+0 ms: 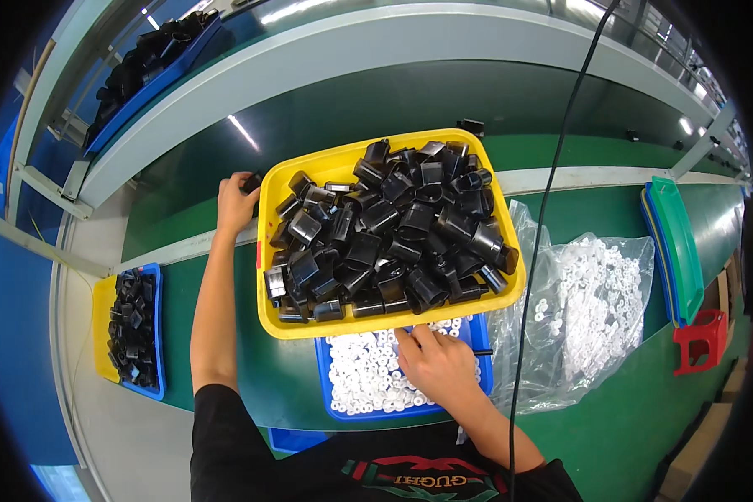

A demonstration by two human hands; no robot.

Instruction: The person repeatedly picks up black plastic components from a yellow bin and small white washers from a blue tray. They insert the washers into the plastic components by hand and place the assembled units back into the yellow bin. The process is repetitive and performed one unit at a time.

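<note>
A yellow tray (504,293) heaped with black plastic sleeve-like parts (376,217) sits in front of me. Beyond its left edge, my left hand (236,203) pinches a black plastic part (252,182) that is mostly hidden by the fingers. My right hand (440,365) is curled over a blue tray (330,402) of small white rings (364,372), its fingertips at the yellow tray's near rim. What those fingers hold, if anything, is hidden. A thin black rod (483,352) sticks out beside the right hand.
A clear bag (602,293) of white rings lies to the right. Stacked trays (676,251) and a red stool (699,341) stand farther right. Black parts fill a tray at left (157,335) and a raised blue tray (155,88). A black cable (547,192) hangs across the view.
</note>
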